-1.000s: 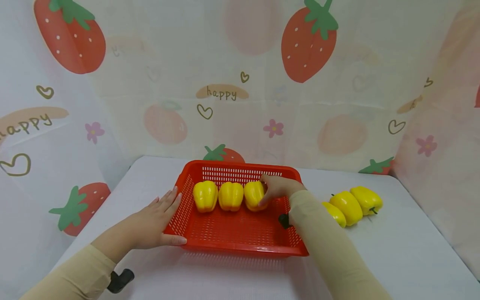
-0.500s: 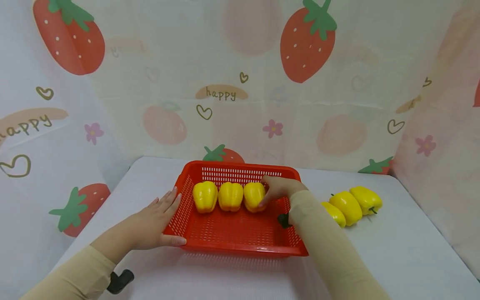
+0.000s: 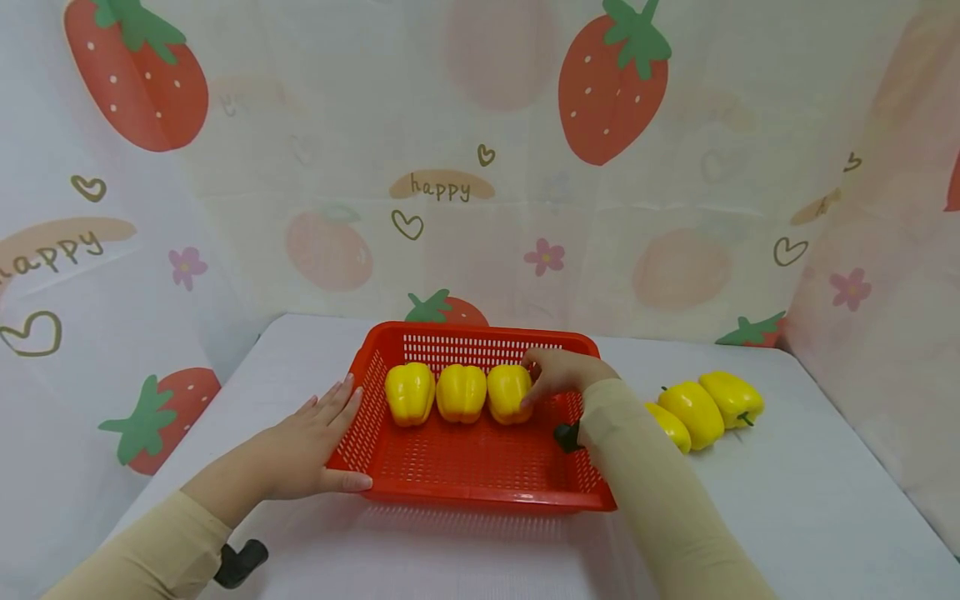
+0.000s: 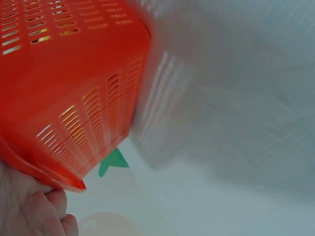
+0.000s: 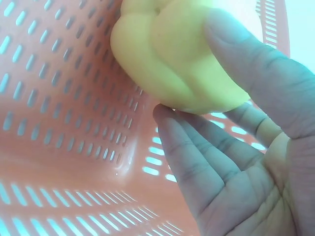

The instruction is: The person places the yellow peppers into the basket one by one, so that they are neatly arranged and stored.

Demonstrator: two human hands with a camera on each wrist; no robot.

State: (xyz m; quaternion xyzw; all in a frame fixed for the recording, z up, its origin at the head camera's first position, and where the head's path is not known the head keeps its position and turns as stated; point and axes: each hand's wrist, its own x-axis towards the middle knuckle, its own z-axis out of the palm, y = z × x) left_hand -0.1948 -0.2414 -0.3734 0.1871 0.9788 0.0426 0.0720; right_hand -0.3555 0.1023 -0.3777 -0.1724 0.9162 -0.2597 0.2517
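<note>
Settling the rightmost yellow pepper (image 3: 507,395) inside the red basket (image 3: 480,493) seems the step: the right hand (image 3: 558,372) grasps it, the left hand (image 3: 311,442) lies straight-fingered against the basket. Next likely calls for gentle release.

Through the head view I see pale, faintly creased sheeting (image 3: 480,225) behind the white bench (image 3: 810,475) and along both sides, printed with red strawberries (image 3: 613,100), pink flowers (image 3: 545,257), heart outlines (image 3: 407,224) and the word "happy" (image 3: 441,187). Light falls softly, and the right-hand sheet (image 3: 900,358) looks pinker.
</note>
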